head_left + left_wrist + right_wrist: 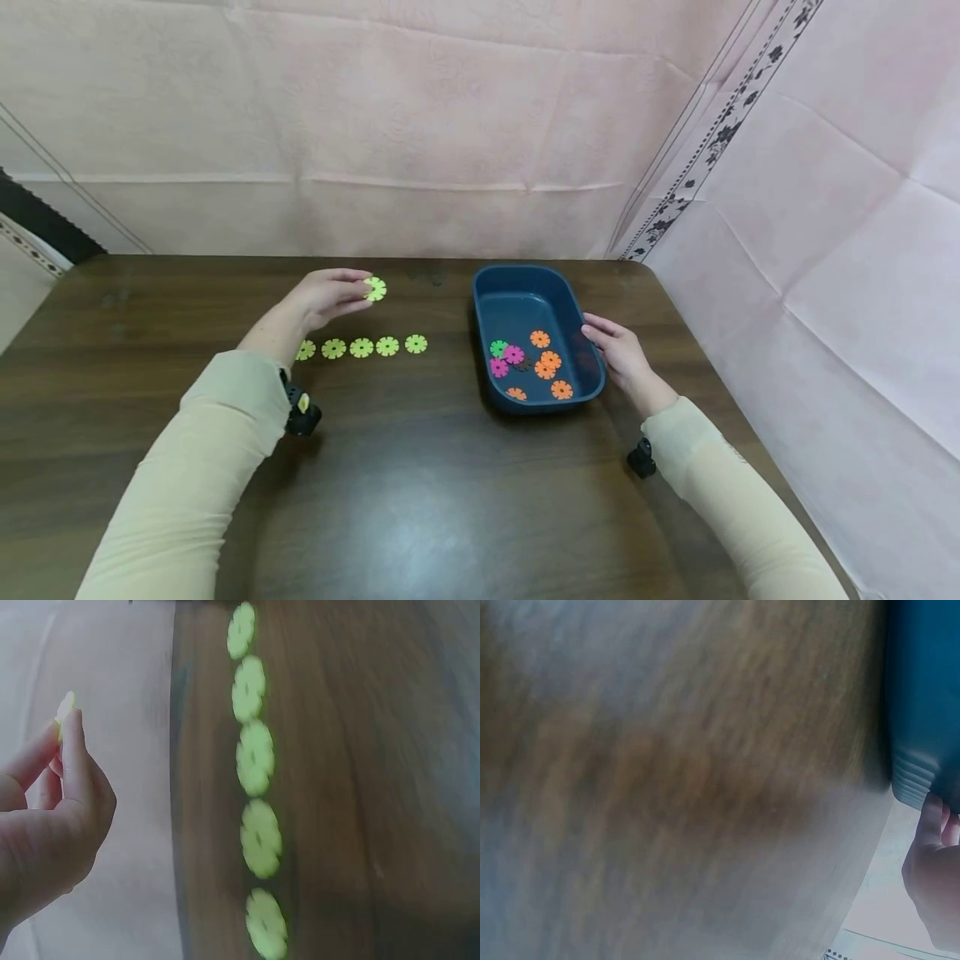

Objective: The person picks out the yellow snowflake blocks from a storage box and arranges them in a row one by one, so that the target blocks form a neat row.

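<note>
Between thumb and fingers, my left hand (322, 296) pinches a yellow-green notched disc (376, 289), held up beyond a row of matching discs (362, 347) lying on the table. The left wrist view shows the held disc (66, 707) almost edge-on at the fingertips. My right hand (621, 354) grips the right side of a dark blue plastic tub (517, 308). Inside the tub lie several orange discs (562, 390), pink discs (513, 355), a green disc (498, 348) and a dark disc (523, 365). In the right wrist view the fingers are partly cut off by the frame.
The brown wooden table (420, 492) reaches back to a pale pink cloth (450, 125). Another light cloth (840, 250) hangs along the right side. A black strip (45, 221) shows beyond the table's far left corner.
</note>
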The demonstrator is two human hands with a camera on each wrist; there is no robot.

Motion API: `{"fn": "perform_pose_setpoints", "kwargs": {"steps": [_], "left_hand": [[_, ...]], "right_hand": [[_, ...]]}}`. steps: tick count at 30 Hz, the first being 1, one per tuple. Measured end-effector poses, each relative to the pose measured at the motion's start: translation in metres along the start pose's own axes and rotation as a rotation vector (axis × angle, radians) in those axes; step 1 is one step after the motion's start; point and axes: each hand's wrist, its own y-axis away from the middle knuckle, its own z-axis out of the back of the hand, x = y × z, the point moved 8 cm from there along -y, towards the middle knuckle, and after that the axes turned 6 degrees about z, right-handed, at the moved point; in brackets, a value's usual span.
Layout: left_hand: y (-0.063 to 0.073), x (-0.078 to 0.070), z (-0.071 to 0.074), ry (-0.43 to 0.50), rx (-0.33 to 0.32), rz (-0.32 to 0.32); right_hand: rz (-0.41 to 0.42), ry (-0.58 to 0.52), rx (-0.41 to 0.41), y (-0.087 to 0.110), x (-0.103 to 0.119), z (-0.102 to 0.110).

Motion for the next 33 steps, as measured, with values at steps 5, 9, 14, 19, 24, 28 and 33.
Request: {"fn": "perform_pose_setpoints", "kwargs": {"steps": [5,9,14,19,24,28,33], "left_hand": [[0.008,0.010,0.034,0.077,0.003,-0.007],[0.016,0.020,0.060,0.119,0.016,-0.013],[0.027,0.038,0.088,0.151,0.017,0.018],[0.037,0.056,0.108,0.170,0.004,0.053],[0.045,0.072,0.122,0.141,-0.021,0.074],[0.050,0.077,0.125,0.062,-0.060,0.075],[0.054,0.075,0.122,-0.172,-0.143,0.056]], "right_hand": [[-0.003,-0.009,0.000,-0.001,0.000,0.000],[0.001,-0.004,0.001,-0.001,0.001,0.000],[0.009,-0.018,0.010,0.000,0.000,0.000],[0.024,-0.033,0.026,0.000,0.000,0.000],[0.020,-0.031,0.034,0.001,0.000,0.001],[0.011,-0.025,0.041,0.000,0.000,0.000],[-0.003,-0.005,0.034,0.000,0.001,-0.001]]}}
